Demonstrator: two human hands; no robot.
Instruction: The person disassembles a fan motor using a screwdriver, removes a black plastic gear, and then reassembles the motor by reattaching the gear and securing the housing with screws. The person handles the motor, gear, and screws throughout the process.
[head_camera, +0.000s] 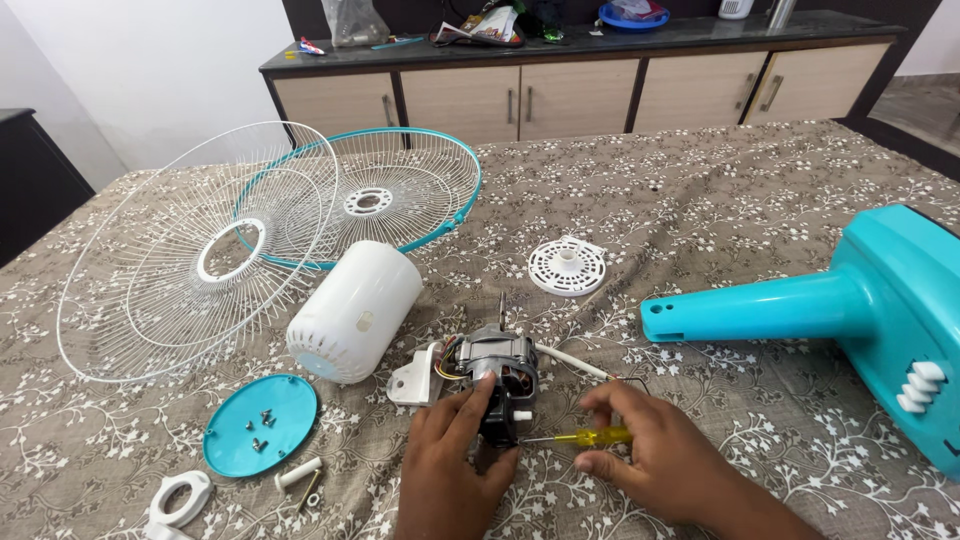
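A fan motor (497, 362) with copper windings, a shaft and a white bracket lies on the patterned cloth near the front. My left hand (455, 460) grips its black rear part from below. My right hand (655, 455) holds a small yellow-handled screwdriver (590, 437) level, with its tip pointing left at the motor's side. A white cable (573, 362) runs from the motor toward my right hand.
A white motor cover (355, 310) lies left of the motor. Two wire fan guards (200, 250) rest at the back left. A teal disc (262, 425) holds several screws. A white round plate (567, 266) sits mid-table. A teal fan stand (850, 310) lies at right.
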